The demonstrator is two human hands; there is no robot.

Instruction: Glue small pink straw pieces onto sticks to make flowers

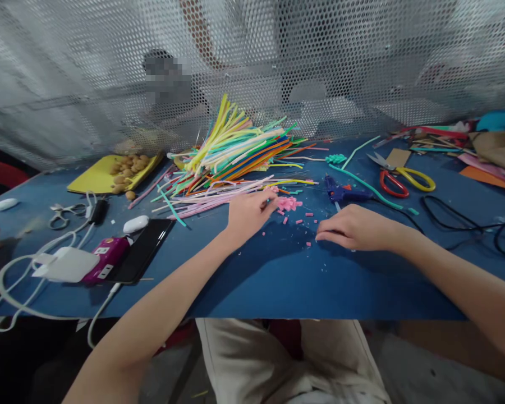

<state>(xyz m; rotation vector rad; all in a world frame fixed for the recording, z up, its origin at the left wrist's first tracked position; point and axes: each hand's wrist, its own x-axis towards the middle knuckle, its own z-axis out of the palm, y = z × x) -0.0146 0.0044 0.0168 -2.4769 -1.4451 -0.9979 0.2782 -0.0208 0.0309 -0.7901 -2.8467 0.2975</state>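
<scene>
Near the middle of the blue table (252, 286), my left hand (251, 216) is closed on a pink fuzzy piece (289, 203) that sticks out to the right of its fingertips. My right hand (347, 228) rests low over the tabletop, its fingers pressed together and pointing left; anything between the fingertips is too small to make out. Several short pink bits (299, 221) lie scattered between the hands. Just behind my right hand is a blue glue gun (347, 193). A heap of colourful fuzzy stems (244, 148) lies behind my left hand.
Red-and-yellow-handled scissors (393, 175), a green stem (372, 188) and black cable (458, 216) lie to the right. At left are a phone (145, 252), a purple adapter (109, 255), white cables, small scissors (61, 216) and a yellow sheet (90, 177). A perforated metal screen (328, 62) stands behind.
</scene>
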